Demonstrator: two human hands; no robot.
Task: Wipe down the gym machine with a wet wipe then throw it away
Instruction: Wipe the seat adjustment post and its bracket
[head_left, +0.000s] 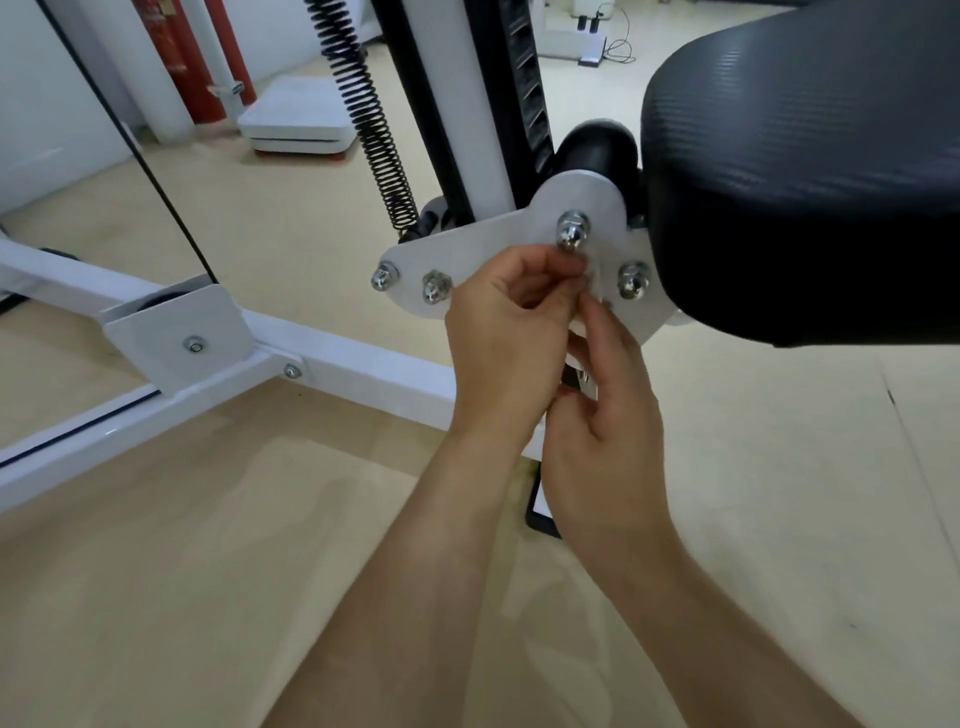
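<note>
While pinched by curled fingers of the left hand (506, 332) and right hand (605, 421), the small pale wet wipe (592, 285) is held just before the white bracket plate (483, 244) | risk: torn if dragged across the dome nuts (571, 231) | risk: dropped if either pinch is loosened

The left hand (506, 332) and right hand (605, 415) hide most of the wet wipe (577, 323); the seat pad (805, 171) runs off-frame.

2 hands (506, 332) (605, 431), 4 chrome nuts (385, 276) (435, 287) (573, 231) (632, 280), 1 spring (371, 119), perhaps 2 red cylinders (161, 47) (228, 41).
</note>
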